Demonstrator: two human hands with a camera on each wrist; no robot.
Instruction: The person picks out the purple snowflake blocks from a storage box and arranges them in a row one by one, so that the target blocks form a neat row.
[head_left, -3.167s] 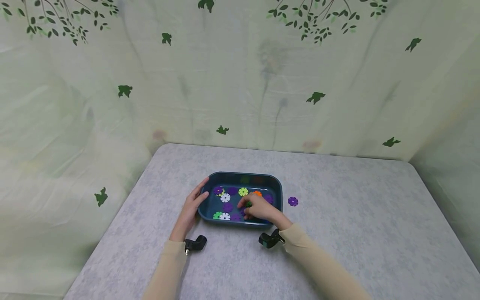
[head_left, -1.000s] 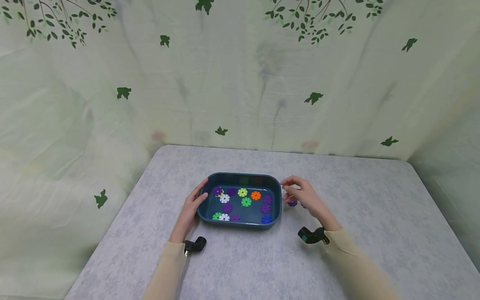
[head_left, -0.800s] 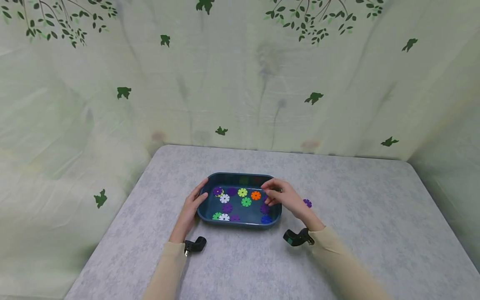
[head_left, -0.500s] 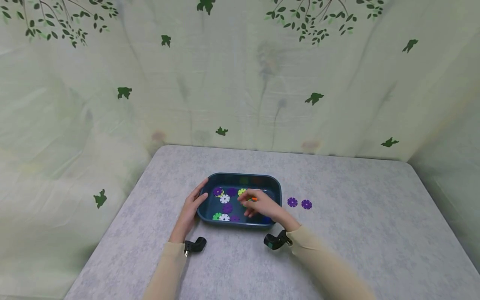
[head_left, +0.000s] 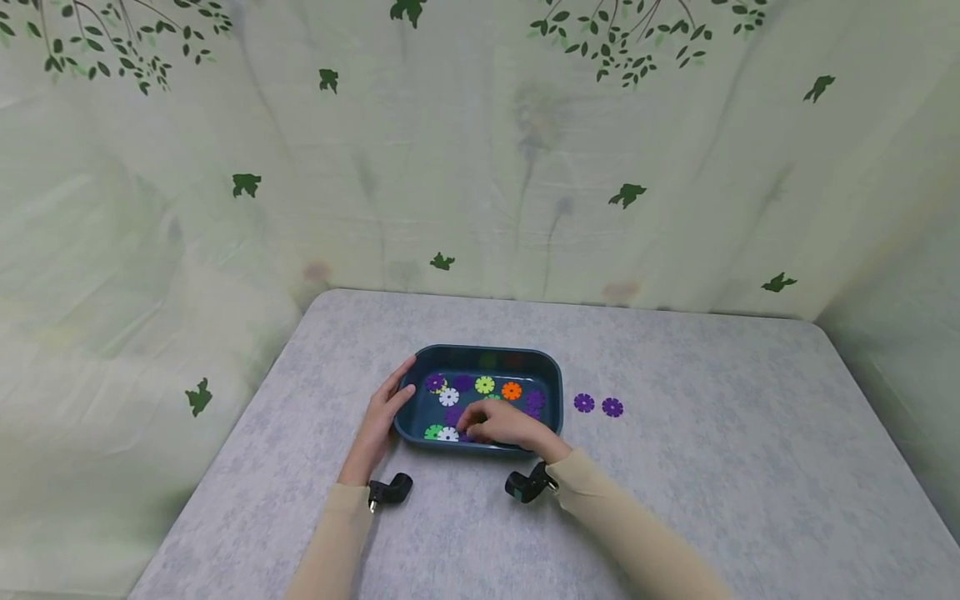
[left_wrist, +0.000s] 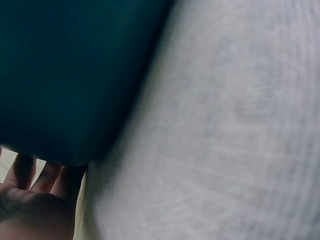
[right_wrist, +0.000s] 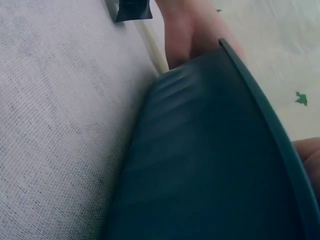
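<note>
A dark teal rectangular tray (head_left: 517, 443) with rounded corners stands on the table, with notched, flower-shaped plastic discs in it. My left hand (head_left: 384, 414) grips its left side, thumb over the rim and fingers along the outside; some of these fingers (left_wrist: 22, 172) show behind the tray wall in the left wrist view. My right hand (head_left: 498, 422) reaches into the tray over the front wall, fingers bent down at a purple disc (head_left: 467, 437) beside a white disc (head_left: 447, 434). Whether they pinch the purple disc is hidden. In the right wrist view the tray wall (right_wrist: 200, 140) blocks the fingertips.
Two purple discs, a nearer one (head_left: 583, 403) and another (head_left: 612, 407), lie on the table right of the tray. Also in the tray are an orange disc (head_left: 512, 391) and a yellow-green disc (head_left: 484, 385). A leaf-patterned curtain (head_left: 480, 167) hangs behind the table (head_left: 712, 433).
A second purple disc has come to lie on the table beside the first. My right hand has gone from right of the tray back into it, leftward to the front. My left hand stays.
</note>
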